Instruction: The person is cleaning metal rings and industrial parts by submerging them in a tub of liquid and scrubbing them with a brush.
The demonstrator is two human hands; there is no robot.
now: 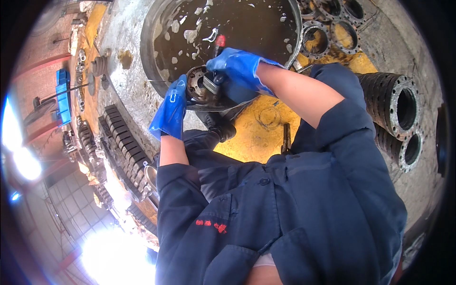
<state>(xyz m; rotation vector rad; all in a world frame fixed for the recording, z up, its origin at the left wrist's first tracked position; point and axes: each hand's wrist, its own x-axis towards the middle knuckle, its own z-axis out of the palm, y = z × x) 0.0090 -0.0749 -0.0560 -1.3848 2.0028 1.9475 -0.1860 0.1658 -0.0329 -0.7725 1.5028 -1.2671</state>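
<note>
Both of my hands wear blue rubber gloves. My left hand (173, 105) grips the left edge of a round metal flange (194, 81) with holes around its rim, at the near side of a large round basin (148, 50). My right hand (237, 68) is closed around a hand tool (220, 42) with a red end and a dark body. The tool's greyish lower part lies against the flange; its exact kind is not clear. Murky brown liquid (242, 28) with patches of foam fills the basin. My right palm hides part of the tool.
Flanged rings (316, 40) lie beyond the basin at the right. Stacks of ring flanges (403, 107) lie on their sides farther right. To the left sits a row of dark metal blocks (123, 142), and a coil spring (99, 66). Yellow flooring (256, 123) shows between my legs.
</note>
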